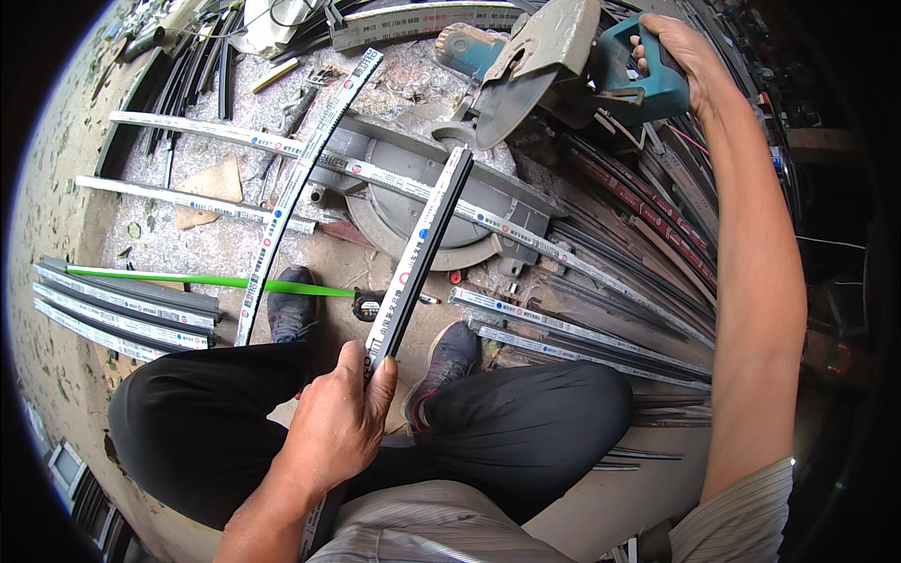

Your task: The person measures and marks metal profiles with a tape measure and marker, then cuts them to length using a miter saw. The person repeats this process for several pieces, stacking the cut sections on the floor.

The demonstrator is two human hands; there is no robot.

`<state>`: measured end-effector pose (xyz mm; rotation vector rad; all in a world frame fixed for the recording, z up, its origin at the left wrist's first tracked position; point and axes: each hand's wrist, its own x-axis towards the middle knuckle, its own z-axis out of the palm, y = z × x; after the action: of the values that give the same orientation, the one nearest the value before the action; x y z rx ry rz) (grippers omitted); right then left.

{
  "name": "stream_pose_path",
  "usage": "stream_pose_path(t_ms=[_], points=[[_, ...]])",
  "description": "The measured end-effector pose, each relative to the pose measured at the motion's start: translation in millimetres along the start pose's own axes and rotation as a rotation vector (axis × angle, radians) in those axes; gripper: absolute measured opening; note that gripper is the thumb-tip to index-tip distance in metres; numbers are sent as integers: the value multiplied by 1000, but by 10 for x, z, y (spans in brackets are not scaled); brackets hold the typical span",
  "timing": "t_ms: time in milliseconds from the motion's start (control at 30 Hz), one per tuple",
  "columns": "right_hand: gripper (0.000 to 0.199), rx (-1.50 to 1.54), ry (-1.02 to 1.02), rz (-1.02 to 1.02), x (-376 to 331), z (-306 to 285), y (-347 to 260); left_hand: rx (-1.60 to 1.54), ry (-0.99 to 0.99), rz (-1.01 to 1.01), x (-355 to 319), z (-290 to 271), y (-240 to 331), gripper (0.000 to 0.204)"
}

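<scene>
My left hand is closed around the lower end of a dark profile strip with a white printed film on one face. The strip slants up and away, its far end over the grey saw base. My right hand is wrapped around the teal handle of a miter saw at the upper right. The saw head is raised, and its round blade shows below the guard. Across the saw base lies a long film-covered profile. Another profile crosses over it at the left.
A tape measure lies between my shoes, its green blade pulled out leftward. Stacked profiles lie at the left. More cut profiles and dark strips spread on the right. A cardboard piece lies on the floor.
</scene>
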<state>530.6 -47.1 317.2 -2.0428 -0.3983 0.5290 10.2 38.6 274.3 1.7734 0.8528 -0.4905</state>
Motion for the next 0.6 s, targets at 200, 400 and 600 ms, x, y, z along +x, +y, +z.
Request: stream_pose_path(t_ms=[200, 400, 600], points=[[24, -24, -4, -19, -34, -11, 8, 7, -2, 3, 3, -6, 6, 37], [23, -48, 21, -12, -101, 44, -15, 12, -8, -3, -3, -14, 13, 36], [21, -31, -21, 10, -57, -10, 3, 14, -14, -2, 0, -11, 0, 36]])
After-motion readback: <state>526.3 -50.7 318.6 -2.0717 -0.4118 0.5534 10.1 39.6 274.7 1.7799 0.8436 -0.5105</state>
